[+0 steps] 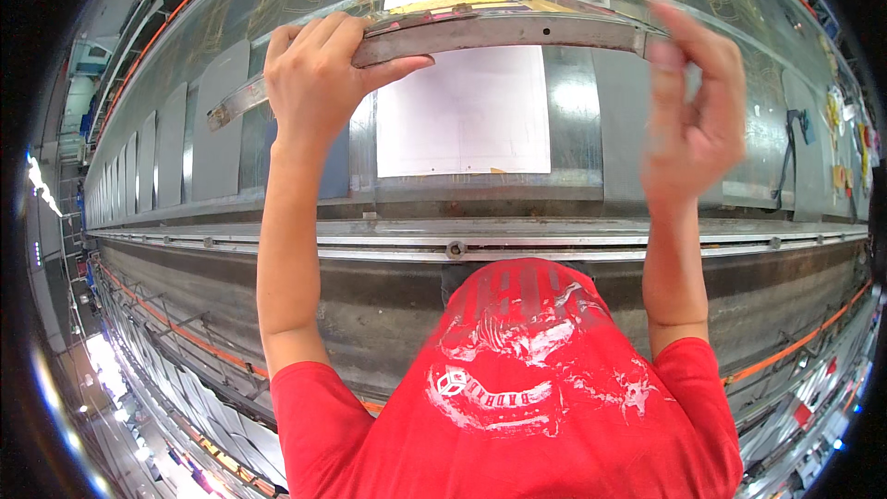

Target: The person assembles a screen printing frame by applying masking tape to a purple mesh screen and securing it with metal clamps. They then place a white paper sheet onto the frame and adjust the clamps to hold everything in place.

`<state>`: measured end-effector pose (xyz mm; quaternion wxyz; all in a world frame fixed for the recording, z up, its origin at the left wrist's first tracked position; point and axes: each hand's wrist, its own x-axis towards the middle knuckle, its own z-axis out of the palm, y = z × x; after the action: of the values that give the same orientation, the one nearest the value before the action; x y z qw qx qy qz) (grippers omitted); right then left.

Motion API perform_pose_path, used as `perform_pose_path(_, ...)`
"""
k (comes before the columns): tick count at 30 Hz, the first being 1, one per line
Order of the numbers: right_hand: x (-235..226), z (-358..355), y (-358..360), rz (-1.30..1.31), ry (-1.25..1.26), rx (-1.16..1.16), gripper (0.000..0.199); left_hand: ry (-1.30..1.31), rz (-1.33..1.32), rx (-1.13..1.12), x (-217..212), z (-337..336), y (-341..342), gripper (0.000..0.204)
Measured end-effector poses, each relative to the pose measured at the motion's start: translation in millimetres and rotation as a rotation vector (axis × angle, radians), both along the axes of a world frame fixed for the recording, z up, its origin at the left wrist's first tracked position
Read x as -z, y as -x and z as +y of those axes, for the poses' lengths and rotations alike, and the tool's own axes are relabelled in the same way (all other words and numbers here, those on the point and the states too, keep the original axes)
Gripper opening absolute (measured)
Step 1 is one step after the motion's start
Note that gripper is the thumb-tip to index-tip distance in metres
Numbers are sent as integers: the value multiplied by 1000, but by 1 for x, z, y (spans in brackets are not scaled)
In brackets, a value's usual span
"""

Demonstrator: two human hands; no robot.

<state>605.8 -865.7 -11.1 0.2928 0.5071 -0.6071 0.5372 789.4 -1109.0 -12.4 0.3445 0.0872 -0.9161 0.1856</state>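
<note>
Overhead — left hand (309, 83) gripping bar (499, 32)

One head-worn fisheye view looks steeply down, close above the worktable (573, 240).

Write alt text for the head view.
A left hand grips a long curved metal bar above a white sheet on a metal workbench. The blurred right hand touches its other end; a red shirt fills the foreground.

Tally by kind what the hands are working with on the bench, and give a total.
Long flat grey metal bar, gripped by left hand, right hand at its other end: 1
White rectangular sheet beneath: 1
Grey rectangular panels, at least: 5
Total: 7
</note>
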Motion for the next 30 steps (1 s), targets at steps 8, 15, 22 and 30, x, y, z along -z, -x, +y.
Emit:
perform_pose_path(8,-22,-58,-24,-59,-141,-177,20,-47,22,32,-7,-1,5,49)
perform_pose_path(15,-48,-104,-17,84,-224,-563,28,-20,81,68,-10,-8,13,51)
perform_pose_path(22,-54,-111,-23,-24,-273,-462,15,64,117,72,-12,-15,19,47)
perform_pose_path(30,-52,-109,-19,117,-328,-383,8,-45,94,20,-8,-13,26,58)
